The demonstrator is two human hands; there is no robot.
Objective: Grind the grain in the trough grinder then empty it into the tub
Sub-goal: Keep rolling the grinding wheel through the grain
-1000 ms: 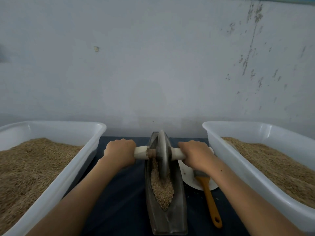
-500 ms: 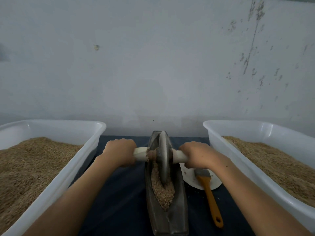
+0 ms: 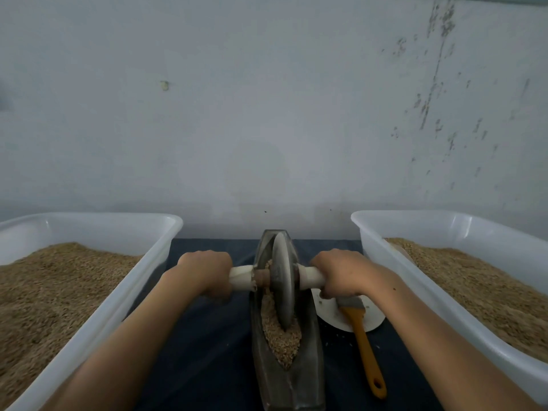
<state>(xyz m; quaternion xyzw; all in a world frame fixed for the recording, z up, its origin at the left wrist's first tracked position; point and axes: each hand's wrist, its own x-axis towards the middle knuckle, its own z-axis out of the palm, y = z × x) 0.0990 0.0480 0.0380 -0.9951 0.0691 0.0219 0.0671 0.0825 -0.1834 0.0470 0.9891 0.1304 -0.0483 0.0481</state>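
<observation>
Wheel (image 3: 283, 281) rolled nearer; hands (image 3: 204, 272) (image 3: 344, 272) grip axle; dark cloth (image 3: 207, 351), scuffed wall (image 3: 267, 114).

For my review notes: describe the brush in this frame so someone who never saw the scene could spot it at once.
Start at the dark trough grinder lying between the two white tubs of grain. Just to its right a white plate rests on the dark cloth. The brush lies with its bristle end on that plate; its orange handle, with a hole at the tip, is the only brightly coloured thing here.
</observation>
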